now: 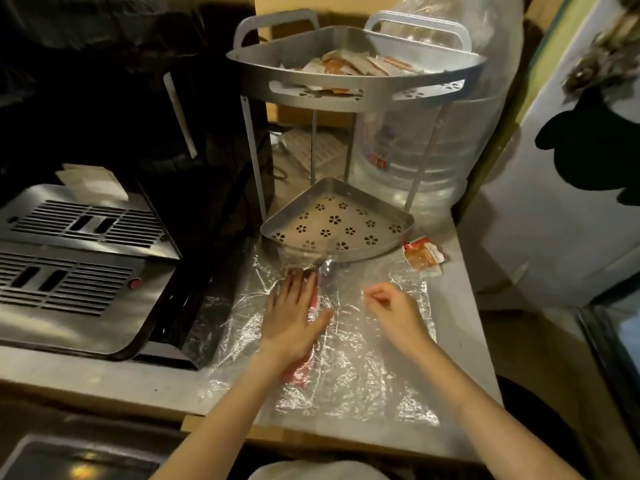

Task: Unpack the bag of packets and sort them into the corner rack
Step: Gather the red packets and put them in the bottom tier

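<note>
Observed: the clear plastic bag (346,358) lies flattened on the grey surface (460,306), near the foot of the corner rack (360,88). The left hand (294,313) rests palm-down on the bag with fingers spread flat, pinning it rather than gripping anything. The right hand (391,310) hovers just over the bag with fingers curled loosely inward; its grip closes on nothing visible.

Packets (363,65) are heaped in the rack's upper tier. The lower tier (339,223) is bare. A few red-and-white packets (424,256) lie loose on the surface, just right of the lower tier and close to the surface's right edge. A red strip (301,370) shows under the left hand and wrist; whether it is a packet inside the bag or printing cannot be told.

Risks, as judged:
- The loose packets sit near the right edge; a sweep of the right hand or a tug on the bag could knock them off.
- The slick film may slide under the flat left hand, dragging any remaining contents along.
- The far end of the bag lies against the lower tier; pulling it sharply could jolt the rack and spill the heaped upper tier.
- The clear film glares, so a packet left inside could be overlooked.
</note>
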A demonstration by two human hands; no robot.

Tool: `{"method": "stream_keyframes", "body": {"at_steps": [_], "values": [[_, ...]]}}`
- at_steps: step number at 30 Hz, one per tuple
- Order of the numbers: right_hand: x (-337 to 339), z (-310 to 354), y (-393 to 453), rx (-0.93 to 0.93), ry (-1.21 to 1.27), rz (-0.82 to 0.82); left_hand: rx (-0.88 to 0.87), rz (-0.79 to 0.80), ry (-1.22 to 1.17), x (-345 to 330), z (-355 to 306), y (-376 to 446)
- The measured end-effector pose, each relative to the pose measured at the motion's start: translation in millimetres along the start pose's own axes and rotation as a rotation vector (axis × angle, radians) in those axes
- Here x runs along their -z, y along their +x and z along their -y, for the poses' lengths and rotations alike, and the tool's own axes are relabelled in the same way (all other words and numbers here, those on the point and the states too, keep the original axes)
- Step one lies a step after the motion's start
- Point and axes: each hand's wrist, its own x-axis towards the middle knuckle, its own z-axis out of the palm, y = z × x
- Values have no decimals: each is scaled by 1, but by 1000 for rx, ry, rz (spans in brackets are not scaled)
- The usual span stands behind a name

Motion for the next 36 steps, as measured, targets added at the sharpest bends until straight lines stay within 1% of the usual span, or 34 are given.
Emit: {"method": "stream_keyframes", "body": {"at_steps": [2,4,5,7,9,10,12,15,17,20,23,26,30,36], "values": [[11,-10,-4,36,-239,-135,-10,9,0,1,1,-1],[22,-14,-9,7,-458,-219,-21,14,13,2,1,1],[26,-16,-11,-45,-521,-234,-26,13,26,3,1,2],[30,-18,-16,-183,-531,-253,-26,6,43,3,-1,3],[32,-20,-20,-283,-423,-264,-21,11,45,4,-3,4],[33,-24,-19,-309,-330,-271,-21,16,48,5,-5,3],[38,-28,-18,-352,-75,-263,-21,35,61,6,-8,3],[44,-27,-19,-483,324,-217,-17,65,61,5,-10,3],[46,-25,-23,-547,509,-158,-12,69,44,5,-9,2],[50,-18,-27,-555,582,-58,-10,79,7,8,-9,1],[60,-14,-22,-511,691,-12,-20,80,-8,12,-9,-1],[69,0,-21,-466,777,51,-20,47,-70,10,-7,-5],[84,20,-19,-369,767,120,9,77,-96,2,-3,-9],[101,50,-16,-228,714,116,21,159,-13,4,-6,-12]]}}
